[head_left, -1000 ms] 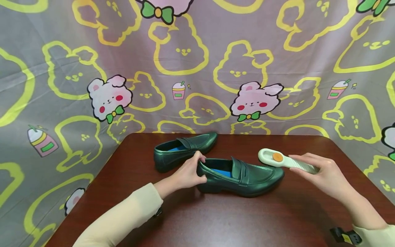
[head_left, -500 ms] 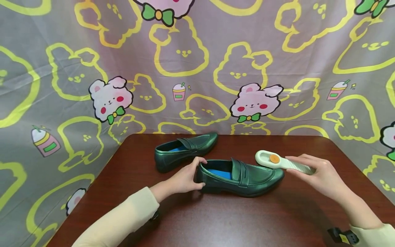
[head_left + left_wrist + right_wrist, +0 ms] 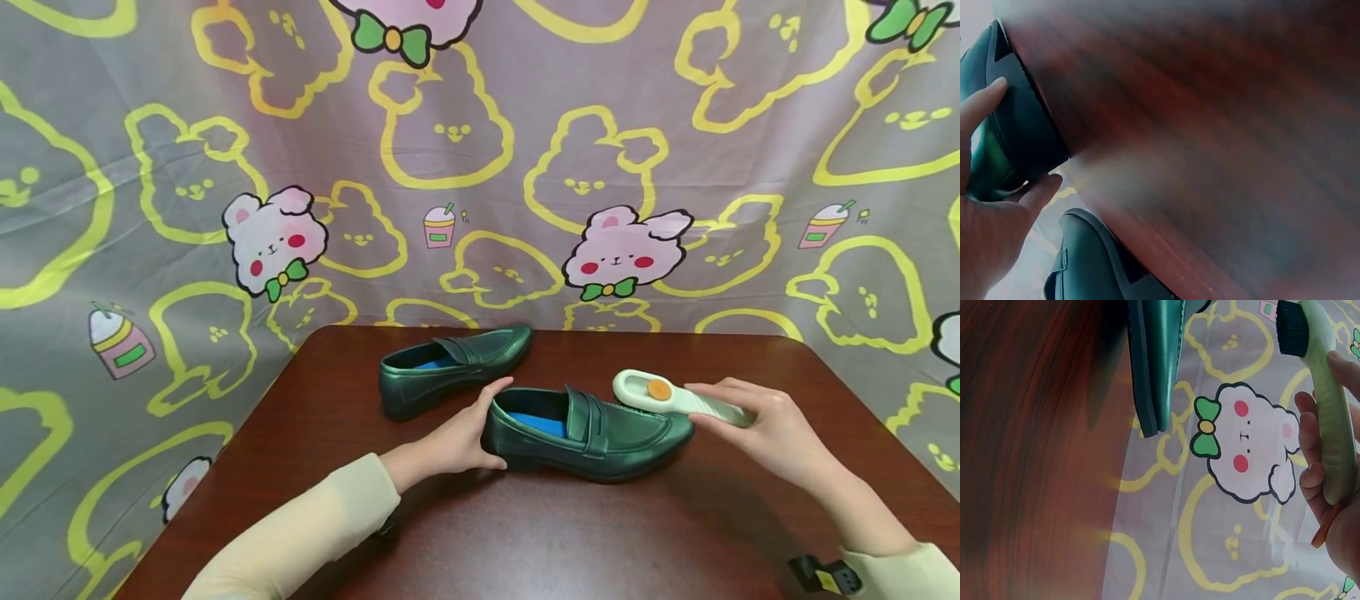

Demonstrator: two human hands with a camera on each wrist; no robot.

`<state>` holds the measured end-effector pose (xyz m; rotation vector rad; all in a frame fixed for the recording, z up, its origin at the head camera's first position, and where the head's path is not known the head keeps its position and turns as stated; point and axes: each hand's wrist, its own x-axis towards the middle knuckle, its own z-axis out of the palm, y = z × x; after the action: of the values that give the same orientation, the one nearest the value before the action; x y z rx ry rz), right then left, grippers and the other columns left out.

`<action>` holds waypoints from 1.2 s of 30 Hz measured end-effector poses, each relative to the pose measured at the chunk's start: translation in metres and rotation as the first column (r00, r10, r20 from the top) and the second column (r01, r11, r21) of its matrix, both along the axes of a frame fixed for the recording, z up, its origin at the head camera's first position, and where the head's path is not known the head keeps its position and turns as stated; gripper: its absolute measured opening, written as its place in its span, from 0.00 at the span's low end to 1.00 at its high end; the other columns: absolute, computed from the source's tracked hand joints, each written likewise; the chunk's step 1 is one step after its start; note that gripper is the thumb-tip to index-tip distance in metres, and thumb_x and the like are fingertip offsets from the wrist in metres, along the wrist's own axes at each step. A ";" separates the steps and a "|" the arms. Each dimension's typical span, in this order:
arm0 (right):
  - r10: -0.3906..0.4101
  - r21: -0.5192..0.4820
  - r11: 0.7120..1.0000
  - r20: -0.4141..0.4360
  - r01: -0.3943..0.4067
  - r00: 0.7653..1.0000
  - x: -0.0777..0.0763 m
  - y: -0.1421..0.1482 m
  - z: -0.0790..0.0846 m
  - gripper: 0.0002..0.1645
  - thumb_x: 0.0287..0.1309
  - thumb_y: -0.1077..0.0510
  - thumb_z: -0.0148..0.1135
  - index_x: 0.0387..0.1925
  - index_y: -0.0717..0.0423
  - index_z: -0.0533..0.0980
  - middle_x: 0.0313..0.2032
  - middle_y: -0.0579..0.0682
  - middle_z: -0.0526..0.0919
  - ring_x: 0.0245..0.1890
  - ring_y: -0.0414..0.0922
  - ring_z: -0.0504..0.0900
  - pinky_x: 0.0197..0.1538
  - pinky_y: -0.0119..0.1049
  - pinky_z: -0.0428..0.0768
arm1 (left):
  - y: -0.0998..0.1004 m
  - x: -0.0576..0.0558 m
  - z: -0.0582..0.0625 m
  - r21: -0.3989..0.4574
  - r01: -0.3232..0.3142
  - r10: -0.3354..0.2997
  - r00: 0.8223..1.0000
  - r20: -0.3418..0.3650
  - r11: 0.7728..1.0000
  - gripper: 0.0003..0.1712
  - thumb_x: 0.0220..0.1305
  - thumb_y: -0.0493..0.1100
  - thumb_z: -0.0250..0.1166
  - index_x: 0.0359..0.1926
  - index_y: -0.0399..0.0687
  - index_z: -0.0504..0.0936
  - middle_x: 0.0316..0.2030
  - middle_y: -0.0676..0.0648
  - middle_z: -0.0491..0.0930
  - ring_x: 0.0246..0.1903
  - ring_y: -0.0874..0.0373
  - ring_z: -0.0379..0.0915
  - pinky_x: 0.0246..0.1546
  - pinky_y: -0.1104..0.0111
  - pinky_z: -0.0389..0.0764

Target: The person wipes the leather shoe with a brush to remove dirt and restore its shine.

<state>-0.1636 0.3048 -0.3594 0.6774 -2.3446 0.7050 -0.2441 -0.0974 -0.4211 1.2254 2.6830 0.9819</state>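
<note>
Head view: the near shoe (image 3: 637, 429) stands upright on the table (image 3: 555, 533); the left hand (image 3: 461, 437), partly spread, grips its heel; the right hand (image 3: 780, 425), curled round a brush (image 3: 678, 401), is at its toe; the far shoe (image 3: 450, 377) sits behind-left of it, unheld. Left wrist view: heel grip confirmed. Right wrist view: bristles (image 3: 1291, 330) (dark) show apart from the near shoe. Judgement: brushing likely in hand; coverage done or remaining cannot be told.

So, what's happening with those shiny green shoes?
A person's left hand grips the nearer shoe at its heel on the table. The right hand holds a brush over its toe, with the bristles apart from it. The other shoe stands farther back.
</note>
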 end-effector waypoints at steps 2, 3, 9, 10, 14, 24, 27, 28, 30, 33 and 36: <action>0.002 0.008 1.000 -0.006 -0.002 1.000 -0.001 0.000 -0.001 0.28 0.39 0.67 0.78 0.46 0.45 0.84 0.35 0.32 0.80 0.32 0.29 0.72 0.33 0.24 0.66 | 0.000 -0.001 0.000 -0.002 -0.002 0.002 1.000 0.005 1.000 0.69 0.44 0.43 0.81 0.74 0.55 0.38 0.52 0.41 0.75 0.47 0.56 0.74 0.55 0.62 0.72; 0.002 0.009 1.000 -0.007 -0.002 1.000 -0.001 0.000 -0.001 0.28 0.39 0.67 0.78 0.46 0.44 0.84 0.35 0.32 0.80 0.32 0.29 0.72 0.33 0.24 0.66 | 0.000 -0.002 0.000 -0.006 -0.002 0.002 1.000 0.005 1.000 0.69 0.44 0.43 0.81 0.74 0.56 0.38 0.51 0.42 0.76 0.46 0.57 0.74 0.54 0.63 0.72; -0.003 -0.004 1.000 0.009 0.003 1.000 0.000 0.001 -0.002 0.29 0.40 0.66 0.78 0.47 0.43 0.84 0.34 0.32 0.80 0.30 0.29 0.71 0.32 0.24 0.66 | -0.002 -0.005 0.004 -0.023 0.005 -0.004 1.000 0.021 1.000 0.66 0.43 0.49 0.81 0.72 0.60 0.42 0.49 0.46 0.76 0.43 0.60 0.74 0.53 0.63 0.73; -0.002 -0.007 1.000 0.011 0.003 1.000 0.001 0.001 -0.002 0.29 0.40 0.66 0.78 0.47 0.43 0.84 0.34 0.32 0.80 0.30 0.29 0.71 0.32 0.24 0.66 | -0.001 -0.005 0.006 -0.025 0.007 -0.006 1.000 0.021 1.000 0.66 0.42 0.50 0.82 0.72 0.60 0.43 0.49 0.46 0.75 0.43 0.59 0.73 0.53 0.62 0.73; 0.004 -0.022 1.000 0.008 -0.004 1.000 0.002 0.004 -0.002 0.29 0.39 0.67 0.78 0.47 0.43 0.84 0.33 0.33 0.80 0.30 0.29 0.71 0.32 0.24 0.66 | 0.001 -0.004 0.012 -0.024 0.028 -0.028 1.000 -0.005 0.999 0.66 0.42 0.52 0.81 0.72 0.62 0.44 0.53 0.45 0.74 0.47 0.58 0.72 0.54 0.62 0.71; 0.020 -0.032 0.999 0.000 -0.020 1.000 0.005 0.006 -0.002 0.30 0.39 0.68 0.78 0.47 0.45 0.83 0.33 0.33 0.80 0.30 0.29 0.70 0.31 0.25 0.66 | 0.003 -0.005 0.020 0.044 0.087 -0.089 0.994 0.060 0.995 0.69 0.46 0.54 0.79 0.75 0.67 0.36 0.33 0.51 0.74 0.33 0.61 0.71 0.42 0.67 0.74; 0.028 -0.033 0.999 -0.004 -0.028 1.000 0.005 0.006 -0.002 0.30 0.39 0.69 0.78 0.47 0.47 0.84 0.33 0.34 0.80 0.31 0.30 0.71 0.31 0.25 0.66 | 0.002 -0.006 0.019 0.069 0.065 -0.071 0.993 0.091 0.995 0.69 0.48 0.53 0.78 0.75 0.69 0.33 0.27 0.52 0.70 0.30 0.62 0.68 0.38 0.69 0.73; 0.027 -0.035 0.999 -0.003 -0.027 1.000 0.006 0.006 -0.002 0.30 0.39 0.69 0.78 0.48 0.46 0.84 0.34 0.34 0.81 0.31 0.30 0.71 0.31 0.25 0.66 | 0.001 -0.006 0.019 0.081 0.058 -0.066 0.992 0.103 0.995 0.69 0.49 0.52 0.78 0.75 0.69 0.33 0.26 0.51 0.68 0.28 0.61 0.67 0.37 0.69 0.73; 0.025 -0.038 0.999 0.001 -0.025 1.000 0.007 0.006 -0.002 0.30 0.39 0.69 0.77 0.47 0.46 0.84 0.34 0.34 0.81 0.31 0.30 0.71 0.31 0.25 0.66 | 0.000 -0.007 0.018 0.109 0.045 -0.059 0.989 0.134 0.993 0.68 0.51 0.50 0.77 0.75 0.69 0.32 0.30 0.49 0.71 0.30 0.60 0.69 0.40 0.69 0.75; 0.019 -0.039 0.999 0.006 -0.019 1.000 0.008 0.006 -0.002 0.29 0.40 0.69 0.77 0.47 0.45 0.84 0.34 0.33 0.81 0.31 0.30 0.71 0.31 0.25 0.66 | -0.001 -0.008 0.017 0.158 0.041 -0.068 0.983 0.170 0.987 0.66 0.54 0.46 0.75 0.76 0.67 0.33 0.43 0.43 0.74 0.37 0.59 0.72 0.46 0.67 0.75; 0.016 -0.033 0.999 -0.003 -0.016 1.000 0.008 0.006 -0.002 0.29 0.39 0.69 0.78 0.47 0.46 0.84 0.34 0.34 0.80 0.31 0.30 0.71 0.31 0.24 0.66 | -0.001 -0.009 0.016 0.205 0.031 -0.077 0.973 0.218 0.978 0.61 0.57 0.44 0.73 0.76 0.67 0.37 0.59 0.38 0.67 0.37 0.56 0.76 0.40 0.65 0.79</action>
<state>-0.1552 0.3108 -0.3615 0.6829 -2.3225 0.7475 -0.2529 -0.0982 -0.4054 1.1317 2.4134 1.3224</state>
